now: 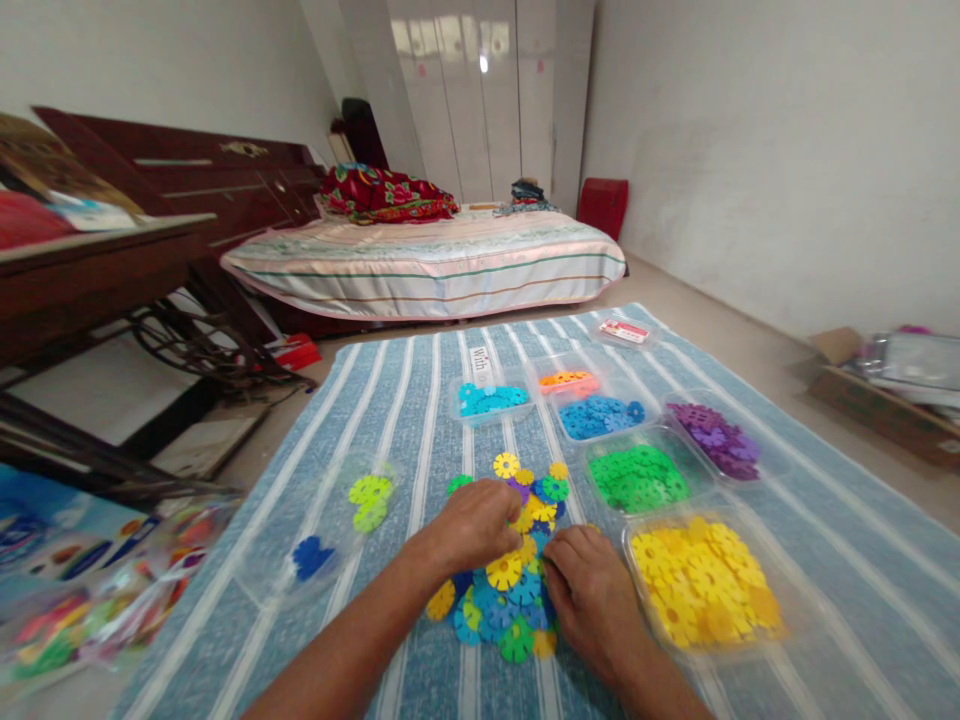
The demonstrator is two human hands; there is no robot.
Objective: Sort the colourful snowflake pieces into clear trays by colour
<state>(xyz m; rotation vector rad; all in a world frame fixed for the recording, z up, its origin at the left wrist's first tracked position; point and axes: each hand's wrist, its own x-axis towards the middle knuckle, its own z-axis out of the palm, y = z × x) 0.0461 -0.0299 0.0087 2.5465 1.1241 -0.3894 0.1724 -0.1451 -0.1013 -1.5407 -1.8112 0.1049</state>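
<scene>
A loose heap of flat, flower-shaped plastic discs [510, 570] in mixed colours is spread on a blue-and-white striped woven cloth [420, 400]. The left hand [472, 522] is laid palm-down on the heap with fingers curled over yellow pieces; whether one is pinched cannot be told. The right hand [589, 590] is rested at the heap's right edge, fingertips bent onto the discs. Just beside it a clear shallow tray [787, 600] is filled with yellow discs, with a tray of green discs [637, 478] behind
</scene>
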